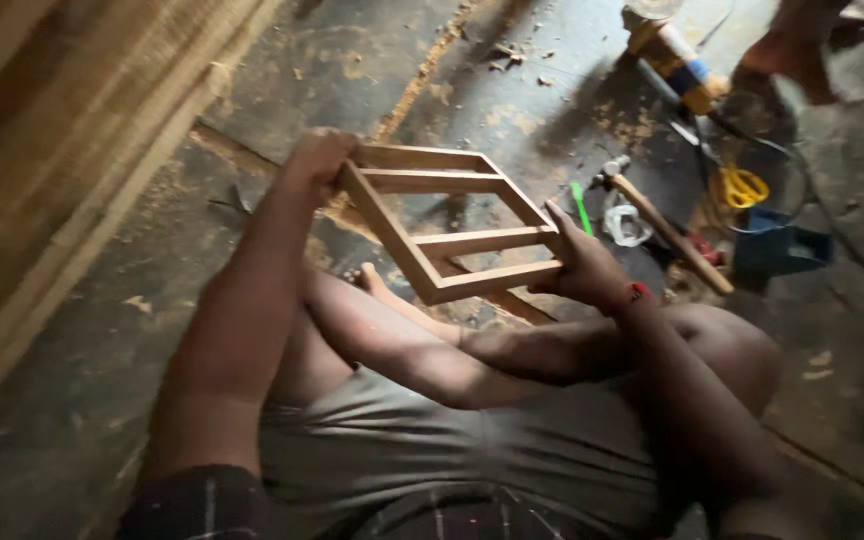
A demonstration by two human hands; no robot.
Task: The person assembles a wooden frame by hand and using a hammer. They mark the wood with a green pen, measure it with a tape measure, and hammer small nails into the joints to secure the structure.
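Wooden frame (449,222): light, stiff; left hand (318,157) grips far corner, right hand (584,265) fingers clamp near rail. Hold by outer rails.

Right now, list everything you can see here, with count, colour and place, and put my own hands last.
Rectangular wooden frame with crossbars: one, light brown, held up at centre.
Wooden-handled hammer: one, brown, on the floor at right.
Yellow-handled scissors: one, on the floor at far right.
Green stick-like item: one, on the floor beside the hammer; kind unclear.
Cylindrical yellow and blue container: one, lying at top right.
Wooden boards: light brown, along the left; count unclear.
Left hand: grips the frame's far corner.
Right hand: grips the frame's near end.
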